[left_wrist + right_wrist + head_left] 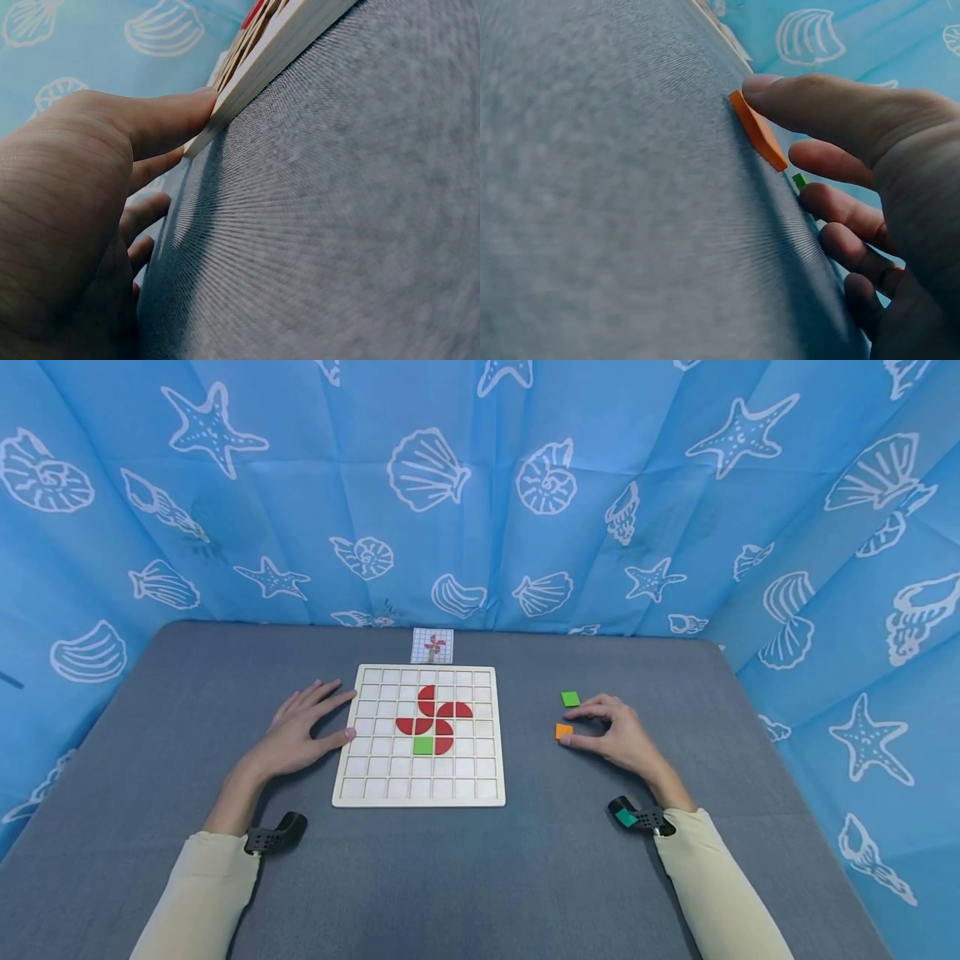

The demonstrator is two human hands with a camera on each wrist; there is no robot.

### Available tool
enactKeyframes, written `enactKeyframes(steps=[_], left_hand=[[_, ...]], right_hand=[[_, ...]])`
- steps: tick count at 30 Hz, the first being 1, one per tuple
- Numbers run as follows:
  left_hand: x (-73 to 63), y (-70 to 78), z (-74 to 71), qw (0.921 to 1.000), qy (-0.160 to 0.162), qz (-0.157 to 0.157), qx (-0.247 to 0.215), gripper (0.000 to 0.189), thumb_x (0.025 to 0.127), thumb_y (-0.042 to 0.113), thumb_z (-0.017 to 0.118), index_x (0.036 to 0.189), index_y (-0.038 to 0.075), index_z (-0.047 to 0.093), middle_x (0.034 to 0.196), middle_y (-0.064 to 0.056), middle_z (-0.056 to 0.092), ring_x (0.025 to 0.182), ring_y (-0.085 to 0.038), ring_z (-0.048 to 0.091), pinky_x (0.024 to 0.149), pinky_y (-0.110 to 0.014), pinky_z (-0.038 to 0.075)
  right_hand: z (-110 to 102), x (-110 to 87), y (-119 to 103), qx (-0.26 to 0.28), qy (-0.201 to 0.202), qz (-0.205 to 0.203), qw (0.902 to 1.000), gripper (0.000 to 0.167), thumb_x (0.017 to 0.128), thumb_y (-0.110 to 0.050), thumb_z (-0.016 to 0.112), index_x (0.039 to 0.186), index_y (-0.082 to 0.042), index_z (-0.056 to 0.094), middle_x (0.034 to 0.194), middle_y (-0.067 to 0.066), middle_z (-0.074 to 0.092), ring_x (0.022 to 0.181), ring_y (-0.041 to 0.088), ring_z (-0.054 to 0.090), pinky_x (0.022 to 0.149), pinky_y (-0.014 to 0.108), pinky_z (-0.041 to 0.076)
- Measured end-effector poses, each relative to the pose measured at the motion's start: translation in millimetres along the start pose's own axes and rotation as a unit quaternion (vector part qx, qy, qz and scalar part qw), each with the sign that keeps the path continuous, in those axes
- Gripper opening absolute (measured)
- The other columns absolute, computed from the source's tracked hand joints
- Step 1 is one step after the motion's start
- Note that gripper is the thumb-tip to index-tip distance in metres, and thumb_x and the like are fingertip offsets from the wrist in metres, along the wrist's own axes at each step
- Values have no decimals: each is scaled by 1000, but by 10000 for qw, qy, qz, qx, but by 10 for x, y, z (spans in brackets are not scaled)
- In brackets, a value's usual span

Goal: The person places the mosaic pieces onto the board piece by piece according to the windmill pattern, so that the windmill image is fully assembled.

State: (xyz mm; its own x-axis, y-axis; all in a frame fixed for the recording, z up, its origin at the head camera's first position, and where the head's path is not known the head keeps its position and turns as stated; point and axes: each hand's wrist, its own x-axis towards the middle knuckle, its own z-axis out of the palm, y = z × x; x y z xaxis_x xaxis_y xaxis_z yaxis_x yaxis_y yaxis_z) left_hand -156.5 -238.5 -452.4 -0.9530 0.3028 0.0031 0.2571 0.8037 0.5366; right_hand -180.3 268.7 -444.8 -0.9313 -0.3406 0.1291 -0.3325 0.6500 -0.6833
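Note:
In the head view, a square grid board [378,788] of pale wood lies on the grey table. Red quarter-circle pieces [463,710] form a pinwheel on it, with one green square [423,746] below. My left hand [300,735] rests at the board's left edge, fingers spread, thumb and index fingertips against the side. My right hand [618,739] is right of the board, its thumb tip on an orange square tile [759,133] and its index finger apart from the thumb. Just beyond the index finger lies a loose green square tile [570,699].
A small printed card [432,646] with a pinwheel picture on a grid lies behind the board. A blue curtain [480,527] with white shells and starfish surrounds the table [450,885] at the back and sides. Each wrist wears a black camera band [277,835].

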Motion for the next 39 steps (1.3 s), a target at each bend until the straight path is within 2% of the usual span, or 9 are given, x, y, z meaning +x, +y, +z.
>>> enactKeyframes(steps=[12, 23, 39], left_hand=[[-1, -20, 10, 10000, 8, 25, -20, 72, 97, 47, 66, 156, 13, 42, 164, -22, 24, 153, -44, 9, 119, -63, 2], [5, -19, 7, 10000, 8, -2, -26, 73, 97, 48, 66, 156, 13, 42, 164, -22, 24, 153, -44, 9, 119, -64, 2], [5, -15, 16, 10000, 33, -2, -16, 73, 97, 47, 66, 156, 13, 42, 164, -22, 25, 153, -44, 8, 120, -63, 2]], right_hand=[[33, 3, 17, 48, 9, -249, 9997, 36, 77, -15, 91, 110, -7, 79, 108, 10, 60, 104, 28, 51, 90, 48, 40], [33, 6, -5, -24, -13, -250, 9997, 28, 80, -16, 89, 105, -7, 81, 108, 10, 61, 103, 29, 51, 89, 49, 40], [-21, 4, -276, -48, 36, -399, 9992, 29, 80, -16, 89, 106, -8, 80, 106, 6, 64, 102, 27, 56, 89, 50, 46]])
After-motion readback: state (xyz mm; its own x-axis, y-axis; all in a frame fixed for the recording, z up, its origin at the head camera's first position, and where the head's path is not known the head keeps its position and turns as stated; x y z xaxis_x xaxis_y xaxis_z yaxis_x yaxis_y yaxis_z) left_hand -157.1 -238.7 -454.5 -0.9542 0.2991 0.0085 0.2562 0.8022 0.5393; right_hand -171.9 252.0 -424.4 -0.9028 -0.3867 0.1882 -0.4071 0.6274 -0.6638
